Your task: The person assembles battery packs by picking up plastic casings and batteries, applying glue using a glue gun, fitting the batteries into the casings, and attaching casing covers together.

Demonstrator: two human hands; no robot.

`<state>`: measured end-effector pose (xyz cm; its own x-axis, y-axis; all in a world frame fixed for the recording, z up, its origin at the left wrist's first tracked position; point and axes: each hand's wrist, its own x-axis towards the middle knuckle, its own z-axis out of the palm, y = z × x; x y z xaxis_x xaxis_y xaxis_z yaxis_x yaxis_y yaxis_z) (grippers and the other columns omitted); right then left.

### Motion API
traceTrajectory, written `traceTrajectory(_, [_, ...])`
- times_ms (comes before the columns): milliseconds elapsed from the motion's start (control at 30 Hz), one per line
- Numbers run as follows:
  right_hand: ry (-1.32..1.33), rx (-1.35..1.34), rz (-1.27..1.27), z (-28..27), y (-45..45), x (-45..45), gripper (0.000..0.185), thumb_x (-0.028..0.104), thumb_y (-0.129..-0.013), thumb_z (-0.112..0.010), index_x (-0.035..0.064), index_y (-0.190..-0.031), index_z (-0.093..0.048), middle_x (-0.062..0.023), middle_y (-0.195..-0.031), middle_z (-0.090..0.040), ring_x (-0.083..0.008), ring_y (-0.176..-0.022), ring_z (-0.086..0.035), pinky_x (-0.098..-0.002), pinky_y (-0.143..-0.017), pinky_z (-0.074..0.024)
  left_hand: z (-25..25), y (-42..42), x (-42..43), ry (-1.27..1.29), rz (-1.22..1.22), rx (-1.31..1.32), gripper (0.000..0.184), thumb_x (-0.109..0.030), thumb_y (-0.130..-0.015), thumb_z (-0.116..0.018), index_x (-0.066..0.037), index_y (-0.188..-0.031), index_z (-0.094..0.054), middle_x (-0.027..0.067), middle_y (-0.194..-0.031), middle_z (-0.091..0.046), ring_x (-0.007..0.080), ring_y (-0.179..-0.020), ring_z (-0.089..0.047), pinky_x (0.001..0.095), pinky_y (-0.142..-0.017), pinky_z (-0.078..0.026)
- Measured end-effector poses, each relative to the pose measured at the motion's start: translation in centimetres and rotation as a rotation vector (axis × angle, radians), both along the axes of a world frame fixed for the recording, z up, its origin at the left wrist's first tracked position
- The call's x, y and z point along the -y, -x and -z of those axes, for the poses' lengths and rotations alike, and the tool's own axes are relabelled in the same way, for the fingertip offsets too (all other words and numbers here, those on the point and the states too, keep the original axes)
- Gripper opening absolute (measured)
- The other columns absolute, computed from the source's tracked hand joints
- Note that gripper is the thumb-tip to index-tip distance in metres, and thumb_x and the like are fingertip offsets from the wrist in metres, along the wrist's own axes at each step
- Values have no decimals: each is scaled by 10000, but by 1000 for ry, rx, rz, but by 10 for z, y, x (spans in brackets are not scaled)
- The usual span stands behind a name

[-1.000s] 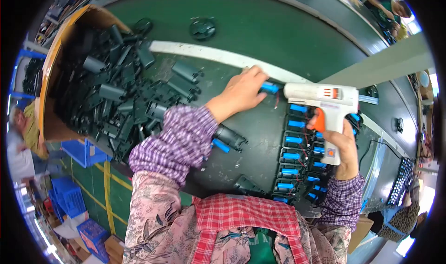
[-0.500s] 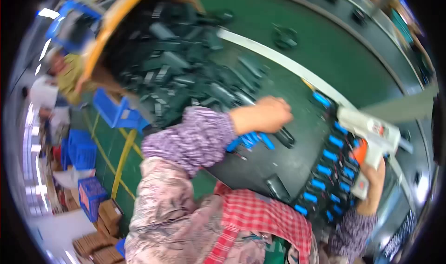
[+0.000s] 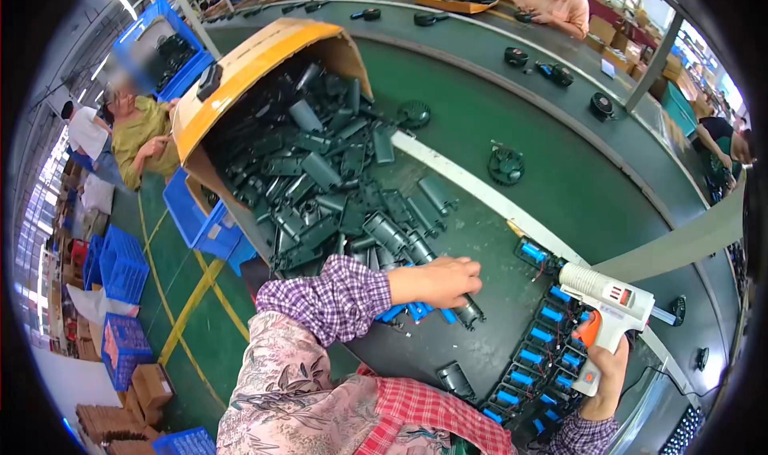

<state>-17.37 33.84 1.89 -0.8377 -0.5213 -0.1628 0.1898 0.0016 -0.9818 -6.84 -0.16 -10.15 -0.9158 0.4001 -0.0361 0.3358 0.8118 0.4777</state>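
My left hand (image 3: 445, 281) is closed, fingers curled downward over the dark worktop. A black plastic casing (image 3: 472, 314) sticks out from beneath it; what the fingertips hold is hidden. Behind my left wrist lie blue cylindrical cells (image 3: 418, 311). On the right, my right hand (image 3: 610, 372) is wrapped round the grip of a white hot glue gun (image 3: 606, 299) with an orange trigger. Its nozzle end points toward the upper left. Below the gun, rows of black casings with blue cells (image 3: 531, 357) line the worktop. Another black casing (image 3: 456, 380) lies near my apron.
A tipped yellow-edged carton (image 3: 264, 39) spills black plastic casings (image 3: 320, 171) onto the worktop. Beyond a white rail (image 3: 488, 191) runs a green conveyor with round black parts (image 3: 506, 164). Blue crates (image 3: 124, 267) stand on the floor at left. Co-workers are at left and far side.
The view has shifted and sharpened, so the worktop things sit lower or further left. My left hand remains over the same casing, and my right hand still grips the glue gun.
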Motion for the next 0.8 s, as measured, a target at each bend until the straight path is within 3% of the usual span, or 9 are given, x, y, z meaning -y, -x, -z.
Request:
traceTrajectory(100, [42, 17, -12, 0, 0, 2, 589, 74, -668, -601, -87, -1234, -573, -160, -1021, -677, -269, -959, -661, -391, -944, -504, 6, 10, -1, -43, -65, -41, 94, -168, -886, -662, -88, -929, -637, 87, -1003, -585, 294, -1015, -582, 434, -834, -532])
traceTrajectory(200, [40, 30, -29, -2, -4, -1, 560, 79, -686, -620, -72, -1224, -591, -136, -1044, -699, -250, -996, -678, -369, -933, -512, 6, 22, -7, -20, -48, -102, 97, -177, -888, -661, -92, -928, -639, 86, -975, -592, 301, -1004, -587, 440, -810, -537])
traceTrajectory(367, [1, 27, -61, -6, -1, -2, 456, -44, -739, -592, -58, -1195, -598, -122, -1039, -697, -229, -982, -675, -358, -941, -514, 6, 68, -37, -63, -92, -319, 68, -150, -884, -663, -98, -916, -634, 81, -934, -595, 303, -950, -597, 437, -780, -540])
traceTrajectory(533, [44, 52, -42, -6, 0, -3, 480, -55, -735, -600, -64, -1215, -590, -122, -1051, -695, -235, -1025, -671, -370, -966, -513, 18, 69, -38, -150, -206, -342, 147, -209, -898, -698, -96, -983, -656, 69, -982, -616, 296, -1010, -602, 426, -801, -539])
traceTrajectory(567, [33, 84, -16, -6, -3, -4, 486, -57, -735, -599, -64, -1221, -590, -119, -1060, -693, -233, -1029, -670, -366, -964, -512, 12, 64, -35, -142, -217, -261, 259, -271, -882, -734, -103, -1067, -669, 91, -1073, -616, 305, -1067, -598, 416, -857, -532])
traceTrajectory(733, [-13, 52, -83, 7, 3, -10, 523, -33, -732, -619, -45, -1255, -592, -115, -1113, -687, -216, -1027, -667, -334, -909, -519, 7, 52, -26, -133, -147, -184, 465, -309, -815, -786, -101, -1202, -631, 150, -1211, -587, 354, -1154, -564, 453, -974, -495])
traceTrajectory(767, [-53, 64, 24, 9, 0, -5, 600, 67, -651, -645, -75, -1231, -593, -159, -1053, -700, -276, -982, -693, -397, -947, -526, 13, 50, -25, -97, -124, -170, 526, -312, -797, -797, -98, -1241, -613, 169, -1246, -576, 374, -1181, -550, 468, -1009, -480])
traceTrajectory(800, [-46, 30, 0, 13, 4, -5, 629, 99, -642, -667, -71, -1242, -589, -165, -1055, -700, -267, -963, -693, -391, -934, -530, 18, 53, -25, -112, -141, -223, 540, -275, -778, -798, -88, -1244, -599, 175, -1251, -578, 398, -1188, -541, 492, -1026, -471])
